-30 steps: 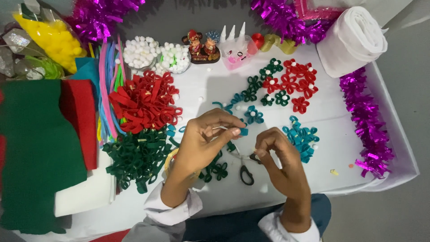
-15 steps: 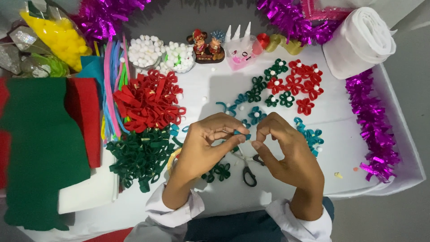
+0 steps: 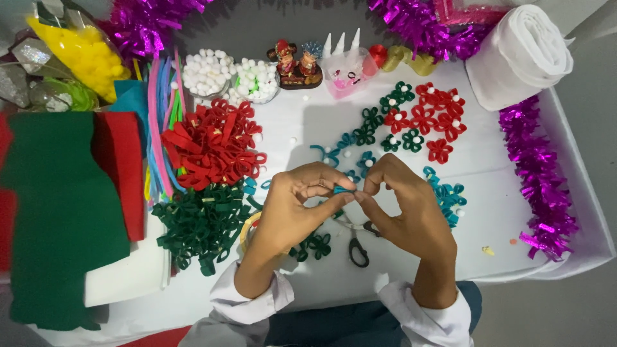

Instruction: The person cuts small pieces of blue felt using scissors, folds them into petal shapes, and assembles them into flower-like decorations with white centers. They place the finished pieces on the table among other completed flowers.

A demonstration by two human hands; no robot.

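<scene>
My left hand (image 3: 297, 209) and my right hand (image 3: 403, 205) meet fingertip to fingertip over the white table (image 3: 514, 212). Between the fingertips sits a small teal felt piece (image 3: 342, 189); my left thumb and forefinger pinch it and my right fingertips press on its other end. Black-handled scissors (image 3: 358, 247) lie on the table just under my right hand. A small dark green felt flower (image 3: 313, 245) lies below my left wrist. Teal felt loops (image 3: 448, 196) lie just right of my right hand.
A heap of red felt loops (image 3: 215, 144) and one of dark green loops (image 3: 199, 225) lie left. Finished red and green flowers (image 3: 424, 119) sit at the back right. Bowls of white pompoms (image 3: 207, 72), figurines (image 3: 297, 64), purple tinsel (image 3: 540, 173), a white felt roll (image 3: 520, 54) and felt sheets (image 3: 58, 205) ring the table.
My hands have come together from apart. The right hand moved up and left until its fingertips met the left hand's at the teal piece.
</scene>
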